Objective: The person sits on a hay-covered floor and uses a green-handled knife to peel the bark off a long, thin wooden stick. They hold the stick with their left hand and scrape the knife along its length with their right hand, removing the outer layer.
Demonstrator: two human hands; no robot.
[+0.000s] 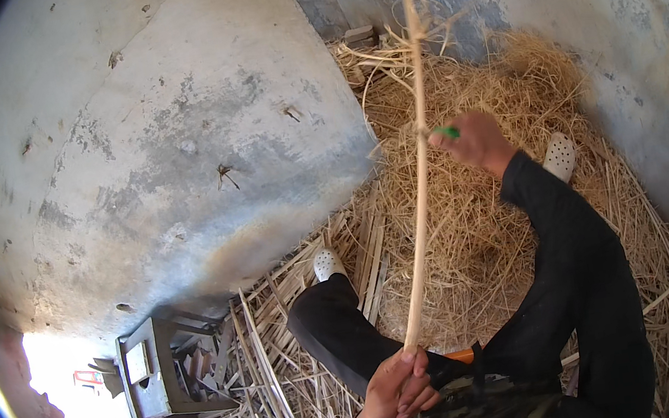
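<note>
A long, pale, peeled wooden stick (422, 256) runs from my lap up and away, slightly bent. My left hand (396, 390) is wrapped round its near part. Farther up, my right hand (476, 142) is closed on a small green-handled tool (449, 132), whose tip meets the stick's right side. The tool's working end is too small to make out. Thin curled shavings (437, 28) cling near the stick's far end.
A large heap of straw-coloured shavings (491, 230) covers the floor between my feet, in white clogs (328, 264). Split strips (289, 369) lie to the left. A worn wooden cabinet (151, 397) stands by the bright doorway. Bare plaster walls (195, 126) close in the corner.
</note>
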